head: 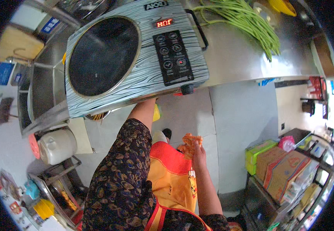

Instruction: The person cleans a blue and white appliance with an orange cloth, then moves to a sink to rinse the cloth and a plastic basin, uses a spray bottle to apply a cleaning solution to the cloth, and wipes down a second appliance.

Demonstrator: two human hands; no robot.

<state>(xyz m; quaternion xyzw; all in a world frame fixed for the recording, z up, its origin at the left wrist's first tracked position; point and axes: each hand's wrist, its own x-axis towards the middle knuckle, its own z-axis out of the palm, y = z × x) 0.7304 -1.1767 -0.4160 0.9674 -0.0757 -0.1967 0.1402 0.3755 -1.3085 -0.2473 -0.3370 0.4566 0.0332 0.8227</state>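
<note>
My right hand [200, 156] grips a crumpled orange cloth [190, 143] low in front of my apron [169, 170], above the tiled floor. My left forearm [143, 114] reaches in below the front edge of the counter, so the left hand itself is hidden. Over that arm stands an electric cooktop [146, 62] with a wood-grain pattern and a round black glass plate [104, 56]. Its red display [164, 23] is lit, and a dark knob [187, 89] sits on its front. Something yellow [156, 113] shows partly beside my left wrist.
Long green beans [245, 23] lie on the steel counter [230, 60], right of the cooktop. At left are a metal sink [42, 83] and a whitish container [57, 145]. Cardboard boxes [282, 170] are stacked at lower right. Chopsticks [98, 116] poke from a round holder under the counter.
</note>
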